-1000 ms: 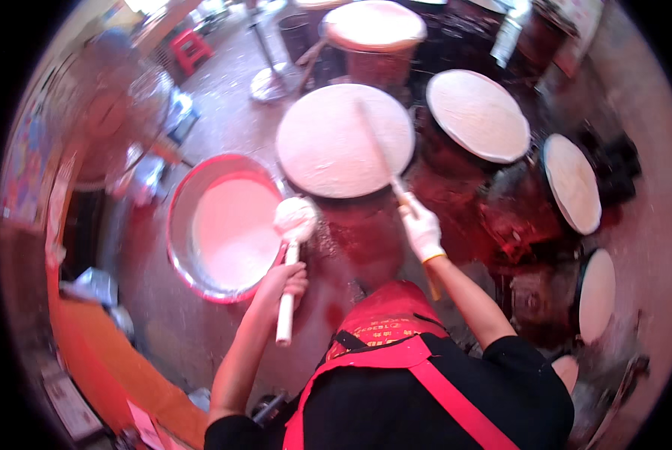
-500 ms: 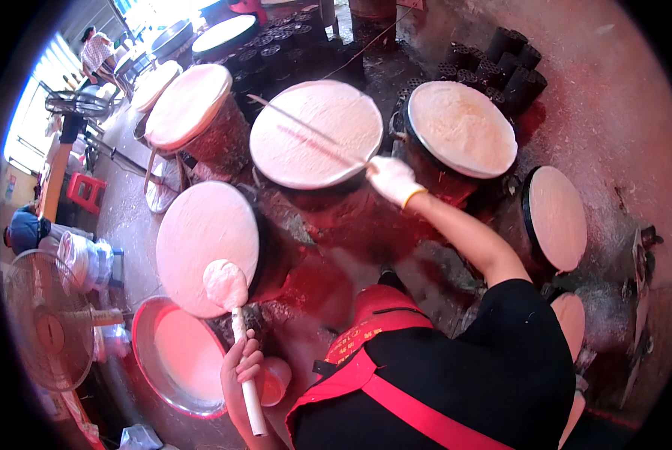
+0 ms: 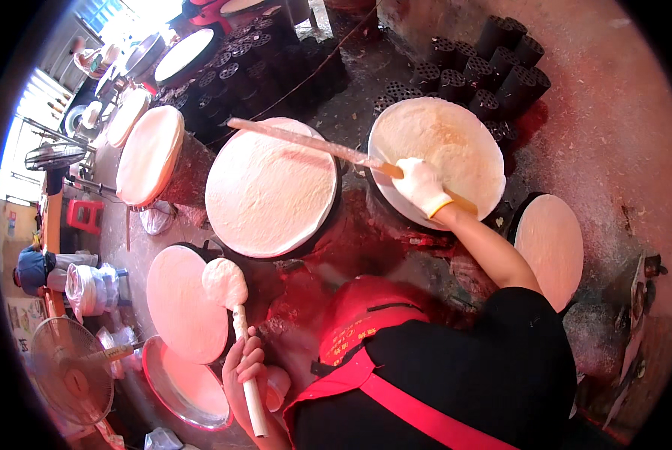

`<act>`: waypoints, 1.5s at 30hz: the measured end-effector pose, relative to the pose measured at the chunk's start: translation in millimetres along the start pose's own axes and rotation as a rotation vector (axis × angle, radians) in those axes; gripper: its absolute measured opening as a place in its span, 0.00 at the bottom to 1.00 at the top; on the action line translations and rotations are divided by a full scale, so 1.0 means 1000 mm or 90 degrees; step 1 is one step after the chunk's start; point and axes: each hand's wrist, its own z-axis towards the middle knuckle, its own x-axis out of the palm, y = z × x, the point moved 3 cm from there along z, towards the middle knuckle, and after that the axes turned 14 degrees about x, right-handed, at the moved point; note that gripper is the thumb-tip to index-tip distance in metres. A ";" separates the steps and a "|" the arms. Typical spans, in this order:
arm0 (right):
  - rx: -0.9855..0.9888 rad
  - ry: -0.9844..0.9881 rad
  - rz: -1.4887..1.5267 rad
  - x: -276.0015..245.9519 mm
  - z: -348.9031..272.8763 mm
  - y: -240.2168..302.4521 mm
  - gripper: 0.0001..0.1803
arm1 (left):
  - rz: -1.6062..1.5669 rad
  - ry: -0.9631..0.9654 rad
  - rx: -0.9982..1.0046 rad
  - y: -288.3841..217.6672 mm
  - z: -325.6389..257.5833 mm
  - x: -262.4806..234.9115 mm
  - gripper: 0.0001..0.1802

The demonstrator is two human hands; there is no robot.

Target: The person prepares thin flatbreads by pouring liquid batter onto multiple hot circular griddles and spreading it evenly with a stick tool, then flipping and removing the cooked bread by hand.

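My left hand [image 3: 247,365] is closed around the pale handle of a ladle [image 3: 225,283], whose head is heaped with thick whitish batter. The ladle's head overlaps the right edge of the lower-left round griddle [image 3: 182,307], which bears a pale sheet. Wearing a white glove with a yellow cuff, my right hand [image 3: 420,187] grips a long flat wooden stick [image 3: 298,139]. It is over the right griddle [image 3: 475,142], whose pale sheet has a tan patch. The stick reaches left above the middle griddle [image 3: 264,195], coated with a bumpy pale layer.
A wide basin [image 3: 219,426] of batter stands at lower left, with a small tub [image 3: 277,386] beside it. Other coated griddles stand at far left [image 3: 150,154] and right [image 3: 550,251]. Black perforated cylinders [image 3: 493,71] are stacked behind. A fan [image 3: 73,367] and a person [image 3: 32,268] are on the left.
My right hand has moved with the stick from the middle griddle's edge to over the right griddle. My left hand still holds the loaded ladle. The view has shifted.
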 end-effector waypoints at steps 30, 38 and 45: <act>-0.189 0.230 0.528 -0.014 0.110 0.527 0.14 | 0.293 0.002 0.144 -0.200 0.024 0.036 0.06; 0.000 0.405 0.998 0.083 0.186 0.651 0.04 | 0.242 -0.047 0.240 -0.297 0.024 0.041 0.04; 0.352 0.232 0.874 0.295 0.208 0.559 0.12 | 0.188 -0.016 0.241 -0.344 0.023 0.045 0.07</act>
